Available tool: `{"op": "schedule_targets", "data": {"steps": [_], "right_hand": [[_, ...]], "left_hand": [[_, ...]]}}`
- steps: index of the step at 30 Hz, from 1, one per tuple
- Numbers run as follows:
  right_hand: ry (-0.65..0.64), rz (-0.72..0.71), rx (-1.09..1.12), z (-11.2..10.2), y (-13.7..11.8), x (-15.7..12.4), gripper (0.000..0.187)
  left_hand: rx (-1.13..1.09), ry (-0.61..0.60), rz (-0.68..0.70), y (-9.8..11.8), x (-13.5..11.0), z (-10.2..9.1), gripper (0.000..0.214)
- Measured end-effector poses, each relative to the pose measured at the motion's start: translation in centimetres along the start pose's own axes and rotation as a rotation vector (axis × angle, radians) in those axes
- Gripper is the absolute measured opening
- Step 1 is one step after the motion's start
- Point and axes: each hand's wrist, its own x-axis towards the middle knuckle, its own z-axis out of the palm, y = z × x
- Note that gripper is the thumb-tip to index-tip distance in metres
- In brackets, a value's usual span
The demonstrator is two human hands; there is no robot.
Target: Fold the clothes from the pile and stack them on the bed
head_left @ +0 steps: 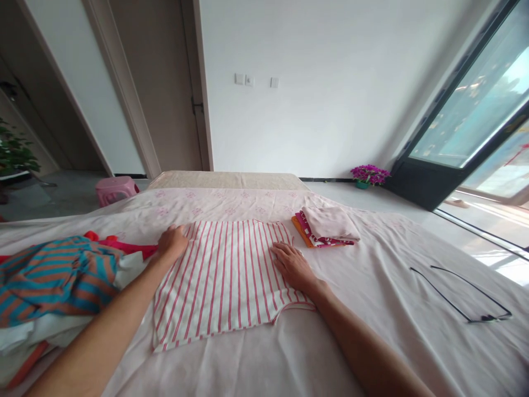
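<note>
Striped garment (231,281), white with red lines, lies on the sheet (372,336) between the two hands and nearer the body than both. Mostly flat, a few soft creases.

Left hand (173,241): fingers curled at the garment's far left corner. Can't tell whether it's pinching cloth or just resting. Right hand (291,266): spread flat on the right edge, not gripping; its wrist sits by the curved cutout in the near right edge.

Risks, as judged:
- Uneven pull: if the left hand tugs while the right only presses, the stripes likely skew and the near edge, already slanted, goes further off.
- Thin-looking cloth: a sliding right palm could bunch it or roll the cutout edge under.
- Loose pile (58,281) left of the left forearm, with a red cloth (149,251) reaching right up to that wrist. A leftward sweep could snag it or drag it in.
- Folded stack (330,225) just beyond and right of the right hand. Top piece sits askew on the others; a knuckle bump could slide it off.
- Glasses (490,318) well right of the right hand. Low risk unless the sheet gets yanked.
</note>
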Motion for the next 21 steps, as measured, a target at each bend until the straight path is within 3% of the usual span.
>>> {"op": "schedule_targets", "data": {"steps": [5, 8, 11, 15, 18, 21], "right_hand": [[-0.025, -0.017, -0.056, 0.1, 0.0, 0.1, 0.042], [-0.051, 0.017, -0.13, 0.5, 0.2, -0.1, 0.046], [-0.084, 0.129, -0.206, 1.0, 0.6, -0.4, 0.054], [-0.111, 0.207, -0.269, 1.1, 1.0, -0.8, 0.058], [-0.131, 0.223, -0.275, 0.9, 0.9, -0.9, 0.059], [-0.139, 0.232, -0.258, 0.8, 0.8, -0.8, 0.06]], "left_hand": [[0.123, -0.084, 0.29, 2.3, -3.1, 2.2, 0.05], [0.18, -0.166, 0.403, 2.6, -5.1, 3.5, 0.052], [0.374, -0.171, 0.348, 1.2, -5.5, 3.6, 0.056], [0.564, -0.109, 0.227, -1.3, -4.8, 2.3, 0.058], [0.598, -0.022, 0.257, -2.1, -5.1, 1.2, 0.056], [0.547, 0.005, 0.377, -2.1, -6.8, 0.4, 0.055]]}}
